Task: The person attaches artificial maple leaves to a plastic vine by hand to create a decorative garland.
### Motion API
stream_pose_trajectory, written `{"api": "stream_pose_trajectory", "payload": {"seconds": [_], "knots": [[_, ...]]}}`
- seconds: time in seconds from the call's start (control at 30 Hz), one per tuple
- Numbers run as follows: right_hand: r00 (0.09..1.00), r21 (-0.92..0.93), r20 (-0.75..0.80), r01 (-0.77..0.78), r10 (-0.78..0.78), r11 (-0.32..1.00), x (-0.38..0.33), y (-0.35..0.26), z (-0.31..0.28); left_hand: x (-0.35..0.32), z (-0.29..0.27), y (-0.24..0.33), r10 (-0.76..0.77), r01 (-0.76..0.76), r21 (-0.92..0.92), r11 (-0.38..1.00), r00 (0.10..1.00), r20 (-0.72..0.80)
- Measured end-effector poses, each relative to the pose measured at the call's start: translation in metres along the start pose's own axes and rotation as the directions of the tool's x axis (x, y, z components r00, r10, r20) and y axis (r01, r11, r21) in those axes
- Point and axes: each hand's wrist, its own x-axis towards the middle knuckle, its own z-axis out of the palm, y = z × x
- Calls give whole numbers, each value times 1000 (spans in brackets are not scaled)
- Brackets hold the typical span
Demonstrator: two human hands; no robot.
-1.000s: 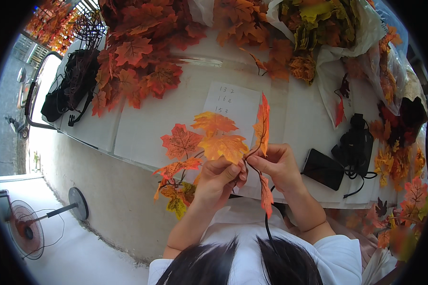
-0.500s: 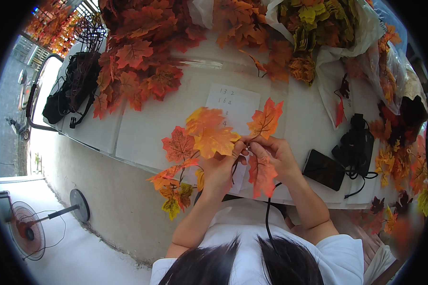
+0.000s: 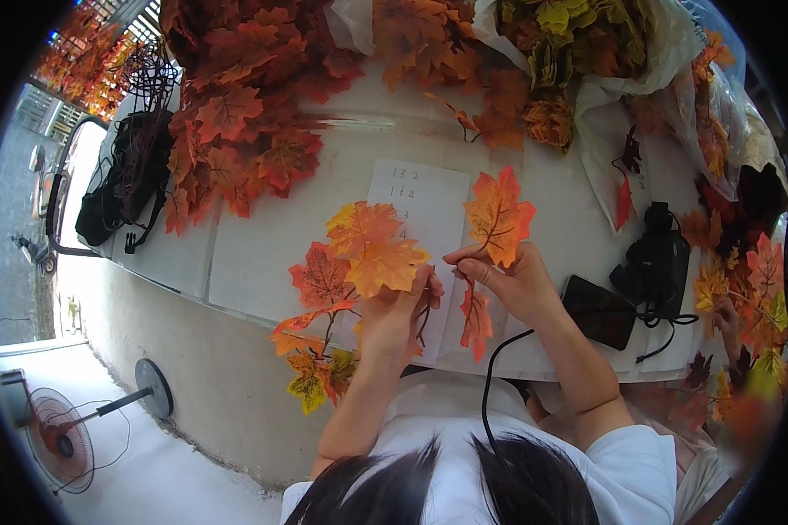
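My left hand [image 3: 392, 317] is closed around the stem of an artificial maple leaf garland [image 3: 372, 254]. Its orange, yellow and red leaves spread over that hand and hang down past the table edge. A dark stem end shows beside the fingers. Apart from it, my right hand [image 3: 512, 284] pinches the short stem of a separate orange-red maple leaf sprig [image 3: 499, 219]. One of its leaves stands up above the fingers and a redder one hangs below. Between the hands lies a gap, with a white paper sheet [image 3: 425, 197] bearing handwriting on the table underneath.
A big pile of red-orange leaves [image 3: 236, 122] lies at the far left beside a black bag [image 3: 127, 188]. White bags of yellow-green leaves [image 3: 578, 52] stand at the back. A phone [image 3: 597, 312] and black device with cable [image 3: 657, 262] lie right. A fan [image 3: 61, 442] stands on the floor.
My hands have drawn apart: the right one moved right with its leaf sprig, the left one slightly left with the garland. The sprig's upper leaf has turned more upright.
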Motion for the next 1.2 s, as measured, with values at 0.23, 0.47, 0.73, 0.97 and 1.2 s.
{"api": "stream_pose_trajectory", "payload": {"seconds": [0.23, 0.47, 0.73, 0.97, 1.2], "knots": [[993, 120, -17, -117, 120, 986, -9, -5, 8, -8, 8, 1, 45, -44, -14, 999, 992, 114], [993, 207, -99, -39, 60, 978, -8, 3, 8, -7, 4, -1, 38, -50, 64, 997, 985, 169], [959, 433, 189, -276, 213, 858, -7, 4, 2, -8, 0, 0, -18, 19, -2, 1000, 971, 240], [937, 507, 277, -329, 211, 796, -7, 4, 2, -8, -2, 7, -94, 97, 3, 995, 955, 280], [931, 519, 278, -352, 235, 779, -7, 7, 3, -7, -3, 8, -116, 109, 40, 993, 944, 308]]}}
